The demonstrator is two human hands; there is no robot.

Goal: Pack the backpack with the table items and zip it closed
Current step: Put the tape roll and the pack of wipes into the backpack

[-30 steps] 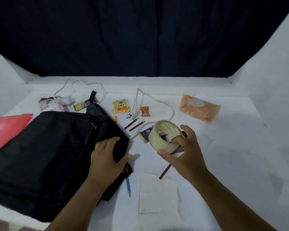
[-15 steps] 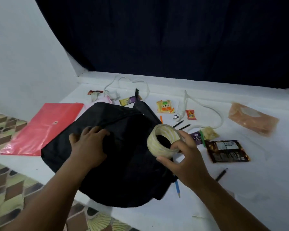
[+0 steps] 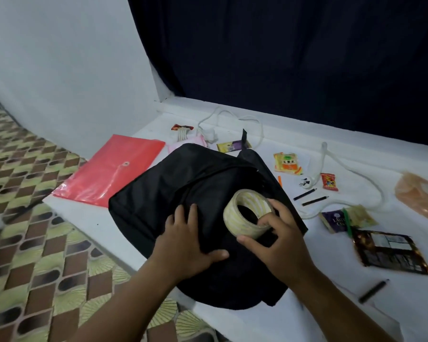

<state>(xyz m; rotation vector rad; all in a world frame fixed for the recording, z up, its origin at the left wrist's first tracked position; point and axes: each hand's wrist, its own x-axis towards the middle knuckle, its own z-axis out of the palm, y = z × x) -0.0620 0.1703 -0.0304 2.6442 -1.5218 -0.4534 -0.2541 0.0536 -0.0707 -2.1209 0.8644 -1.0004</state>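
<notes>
On the white table [image 3: 269, 324] a black backpack [image 3: 163, 201] lies flat, its near edge hanging a little over the table's front. The left hand [image 3: 183, 245] lies palm down on the bag's fabric, fingers spread and slightly bent, pressing on the cloth; whether it pinches any fabric I cannot tell. The right hand [image 3: 274, 240] holds a roll of clear tape [image 3: 247, 215] over the middle of the bag: the thumb curls under the roll's lower rim, one finger hooks through the hole, and the others wrap its far side. The roll stands tilted, with its hole facing the camera and to the left.

Left of the bag, a red plastic folder [image 3: 111, 169] lies with one corner over the table's edge. Behind the bag sit a pink pack [image 3: 195, 141], a white cable [image 3: 232, 119] and a purple and yellow snack bar [image 3: 230, 146]. To the right are a yellow snack packet [image 3: 287, 162], a small red packet [image 3: 329, 181], a white plug [image 3: 306, 183] with its cord looping away, and two dark pencils [image 3: 309, 197] lying side by side. Farther right lies an orange tissue pack [image 3: 420, 193], partly cut off by the frame. Nearer the camera are a purple packet [image 3: 334, 219], a green pen [image 3: 347, 222] across it, a dark brown wrapper [image 3: 391, 251] and a black pen [image 3: 373, 291]. A patterned tile floor [image 3: 35, 243] shows beyond the table on the left.
</notes>
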